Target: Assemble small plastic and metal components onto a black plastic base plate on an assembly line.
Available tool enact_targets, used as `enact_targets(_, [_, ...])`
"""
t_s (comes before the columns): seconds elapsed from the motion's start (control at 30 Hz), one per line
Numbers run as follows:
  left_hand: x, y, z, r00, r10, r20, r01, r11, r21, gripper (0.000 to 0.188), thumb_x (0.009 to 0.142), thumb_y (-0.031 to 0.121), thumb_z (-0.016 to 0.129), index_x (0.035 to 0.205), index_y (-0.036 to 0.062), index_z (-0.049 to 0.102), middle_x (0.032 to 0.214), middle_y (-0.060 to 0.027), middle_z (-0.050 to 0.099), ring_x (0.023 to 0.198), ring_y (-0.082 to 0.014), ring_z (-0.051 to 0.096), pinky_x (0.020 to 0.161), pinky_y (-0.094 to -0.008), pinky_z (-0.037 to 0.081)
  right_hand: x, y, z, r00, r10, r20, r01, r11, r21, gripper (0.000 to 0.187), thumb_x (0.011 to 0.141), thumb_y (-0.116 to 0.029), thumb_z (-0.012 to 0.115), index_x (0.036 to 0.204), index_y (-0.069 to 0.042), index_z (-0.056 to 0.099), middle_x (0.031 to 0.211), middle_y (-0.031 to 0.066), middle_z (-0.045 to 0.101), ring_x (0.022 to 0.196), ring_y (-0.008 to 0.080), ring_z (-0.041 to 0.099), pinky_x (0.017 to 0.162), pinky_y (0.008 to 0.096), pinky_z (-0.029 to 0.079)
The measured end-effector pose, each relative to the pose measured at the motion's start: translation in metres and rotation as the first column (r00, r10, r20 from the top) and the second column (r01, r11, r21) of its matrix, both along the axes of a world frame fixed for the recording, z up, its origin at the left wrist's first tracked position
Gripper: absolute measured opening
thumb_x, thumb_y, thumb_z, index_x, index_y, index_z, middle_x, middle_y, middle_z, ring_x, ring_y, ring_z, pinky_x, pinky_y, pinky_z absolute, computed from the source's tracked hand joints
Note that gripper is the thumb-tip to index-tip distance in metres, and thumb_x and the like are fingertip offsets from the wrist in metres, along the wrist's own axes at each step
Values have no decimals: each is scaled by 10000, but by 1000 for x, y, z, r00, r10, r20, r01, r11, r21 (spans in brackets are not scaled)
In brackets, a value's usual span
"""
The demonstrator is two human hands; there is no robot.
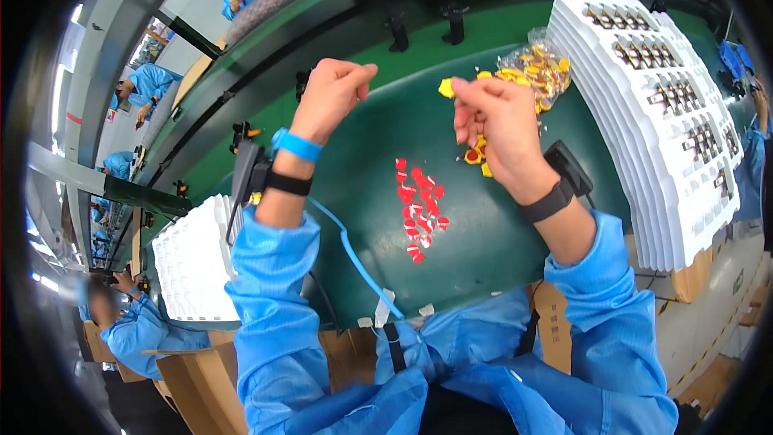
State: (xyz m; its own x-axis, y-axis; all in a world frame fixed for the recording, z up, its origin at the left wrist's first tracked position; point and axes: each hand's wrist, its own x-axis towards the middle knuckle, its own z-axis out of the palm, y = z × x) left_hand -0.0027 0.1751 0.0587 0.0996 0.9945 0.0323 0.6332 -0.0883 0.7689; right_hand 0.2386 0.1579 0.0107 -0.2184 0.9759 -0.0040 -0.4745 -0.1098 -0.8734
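Passable: green counter [499,234] right of centre, between red discs [432,207] and white tray stack [642,129] at right. Blocking: bagged yellow pieces [541,67] upper right, white trays [193,262] lower left, blue cord [349,247] left of centre.

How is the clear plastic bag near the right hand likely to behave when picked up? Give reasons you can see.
The bag would probably be floppy, since its film looks thin and crumpled. Its load may shift or spill, as it holds many small yellow pieces.

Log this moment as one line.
right hand: holds small flat yellow piece; left hand: curled, contents unclear; red round pieces: scattered on green tabletop
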Motion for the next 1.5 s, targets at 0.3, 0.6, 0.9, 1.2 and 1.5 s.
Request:
enact_targets(0.3, [-12, 144, -52, 852, 406, 331, -330, 907, -262, 413, 880, 384, 723, 925, 0, 577, 608, -133, 563, 417, -190, 508, 376, -352, 406, -12, -3, -15, 983, -27, 182, 16, 998, 60, 226, 935, -135, 664, 741, -25, 622, 598, 37, 608, 454, 92, 557, 409, 207, 396])
enact_targets(0.6, [4, -25, 0, 796, 65, 602, 89, 971, -222, 198, 977, 182, 616, 858, 30, 573, 490, 4, 464, 341, -85, 400, 343, -235, 298, -7, -5, -2, 989, -3, 148, -30, 975, 222, 199, 910, -118, 689, 772, 24, 673, 618, 51, 630, 488, 82, 587, 429, 197, 414])
enact_targets(0.9, [24, -135, -40, 787, 1, 617, 139, 974, -179, 265, 833, -36, 717, 1060, -13, 583, 825, 14, 601, 636, -24, 544, 506, -190, 421, -11, -42, 12, 786, 415, 459, -574, 767, 288, 127, 919, -87, 667, 861, 26, 668, 691, 34, 649, 582, 71, 598, 519, 201, 448])
enact_targets(1.2, [17, -145, -48, 819, -124, 560, 250, 956, -153, 250, 865, 12, 699, 1079, -18, 573, 913, 4, 580, 834, -27, 547, 648, -195, 477, -23, -50, 1, 709, 207, 674, -602, 676, 425, 120, 872, -68, 708, 826, 40, 685, 669, 63, 650, 589, 97, 603, 549, 238, 471])
enact_targets(1.5, [16, -147, -40, 792, -119, 599, 269, 948, -168, 238, 870, 29, 700, 1071, -10, 578, 874, 14, 565, 768, -9, 502, 572, -186, 404, -20, -46, 4, 741, 189, 644, -610, 592, 527, 106, 857, -53, 711, 809, 38, 685, 658, 77, 648, 579, 116, 616, 549, 238, 475])
